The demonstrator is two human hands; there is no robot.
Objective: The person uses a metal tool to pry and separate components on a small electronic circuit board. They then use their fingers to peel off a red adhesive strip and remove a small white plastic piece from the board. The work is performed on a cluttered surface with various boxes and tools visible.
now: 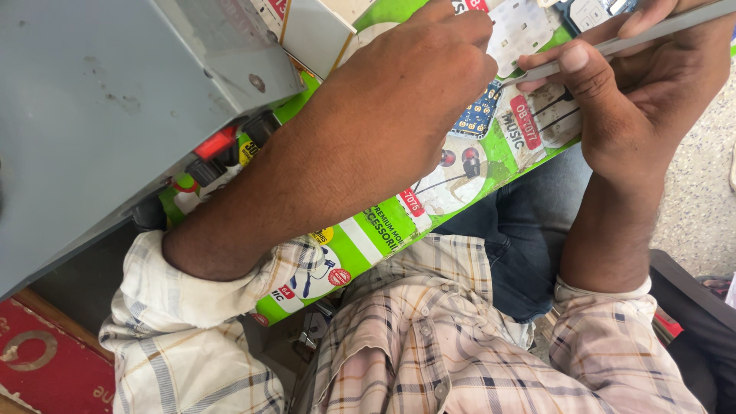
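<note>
My left hand (418, 84) rests knuckles-up on a green printed board (383, 226) with pictures of earphones, its fingers pressing down near a small blue circuit board (477, 116) that peeks out beside it. What the fingers pinch is hidden. My right hand (636, 100) grips a thin grey metal tool (652, 32) like a pen, with the tool's tip pointing left toward the circuit board. A white keypad sheet (525, 29) lies just above the two hands.
A grey metal box (100, 100) fills the upper left, with red and black knobs (218, 153) below its edge. My checked shirt and blue jeans (529, 230) lie under the board. A red sign (46, 360) sits at the lower left, speckled floor (701, 199) at the right.
</note>
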